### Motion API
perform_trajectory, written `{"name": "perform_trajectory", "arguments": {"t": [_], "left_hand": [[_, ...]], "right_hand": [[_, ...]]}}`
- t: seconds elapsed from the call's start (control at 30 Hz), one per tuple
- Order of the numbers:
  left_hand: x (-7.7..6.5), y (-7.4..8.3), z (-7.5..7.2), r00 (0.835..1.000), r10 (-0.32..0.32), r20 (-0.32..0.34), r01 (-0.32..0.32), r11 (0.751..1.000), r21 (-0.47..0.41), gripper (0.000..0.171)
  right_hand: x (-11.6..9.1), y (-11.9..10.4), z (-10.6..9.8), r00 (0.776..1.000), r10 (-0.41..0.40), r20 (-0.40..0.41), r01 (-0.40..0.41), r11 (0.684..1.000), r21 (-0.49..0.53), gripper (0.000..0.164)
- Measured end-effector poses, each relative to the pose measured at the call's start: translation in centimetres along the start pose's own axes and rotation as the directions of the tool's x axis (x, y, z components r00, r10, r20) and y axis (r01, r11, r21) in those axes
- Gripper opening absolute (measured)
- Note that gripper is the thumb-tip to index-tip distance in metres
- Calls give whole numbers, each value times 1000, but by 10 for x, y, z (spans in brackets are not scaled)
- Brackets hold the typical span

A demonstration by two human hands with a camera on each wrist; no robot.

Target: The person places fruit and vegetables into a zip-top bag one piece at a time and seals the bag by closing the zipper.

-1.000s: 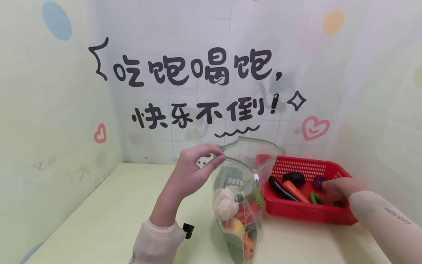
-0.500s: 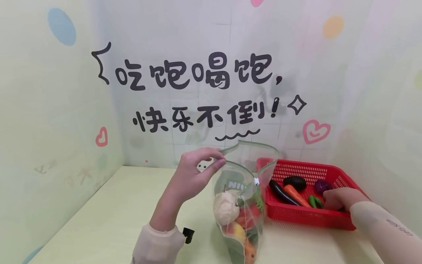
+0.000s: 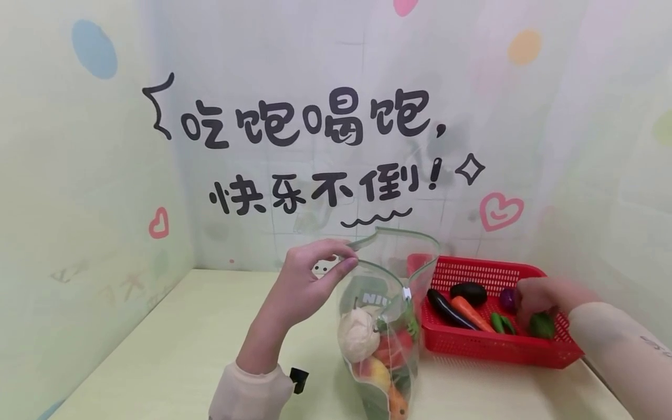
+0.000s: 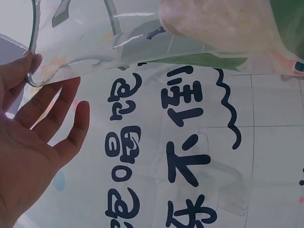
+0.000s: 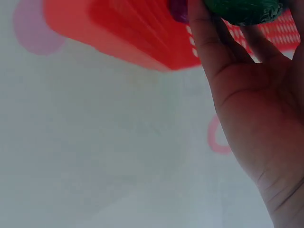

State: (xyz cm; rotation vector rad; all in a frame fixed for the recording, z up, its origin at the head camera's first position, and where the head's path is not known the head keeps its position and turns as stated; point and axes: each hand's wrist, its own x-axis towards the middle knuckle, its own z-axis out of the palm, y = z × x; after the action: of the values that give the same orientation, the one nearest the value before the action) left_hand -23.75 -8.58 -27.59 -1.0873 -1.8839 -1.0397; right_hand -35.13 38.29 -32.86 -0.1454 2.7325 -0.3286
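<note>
Bag [image 3: 362, 290] cut off below; purple vegetable [image 3: 507, 299] part-hidden.

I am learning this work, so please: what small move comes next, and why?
Perhaps the right hand should lift the green vegetable from the red basket: that hand is at it, and the left hand pinches the open bag by its rim.

From head height, one camera faces the back wall [image 3: 289, 46] and tilts down over the table [image 3: 173, 338]. The left-wrist view, turned sideways, looks close past the left hand [image 3: 296, 286] toward that wall; both share the bag [image 3: 375, 297] and lettering [image 3: 343, 119]. The right-wrist view sits close to the right hand [image 3: 538, 297], sharing the red basket [image 3: 499, 350] with the head view.
</note>
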Motion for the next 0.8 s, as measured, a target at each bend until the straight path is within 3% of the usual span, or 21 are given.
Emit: {"name": "perform_trajectory", "arguments": {"t": [0.2, 0.37, 0.53, 0.63, 0.8], "left_hand": [[-1, 0, -1, 1000, -8, 6, 8, 1000, -2, 4], [-2, 2, -1, 1000, -20, 11, 20, 1000, -5, 6], [-2, 1, 1, 1000, -21, 18, 21, 1000, -8, 8], [-2, 0, 1, 1000, -12, 17, 12, 1000, -9, 7], [-2, 1, -1, 1000, -3, 16, 3, 1000, -8, 7]], "right_hand": [[-17, -28, -33, 995, -89, -44, 89, 996, -14, 73], [-33, -56, -59, 986, -159, -54, 159, 987, -11, 66], [-48, -85, -80, 961, -258, -103, 256, 966, -30, 64], [-57, -104, -91, 923, -347, -168, 336, 938, -87, 58], [-76, -141, -107, 837, -476, -268, 425, 876, -227, 49]]}}
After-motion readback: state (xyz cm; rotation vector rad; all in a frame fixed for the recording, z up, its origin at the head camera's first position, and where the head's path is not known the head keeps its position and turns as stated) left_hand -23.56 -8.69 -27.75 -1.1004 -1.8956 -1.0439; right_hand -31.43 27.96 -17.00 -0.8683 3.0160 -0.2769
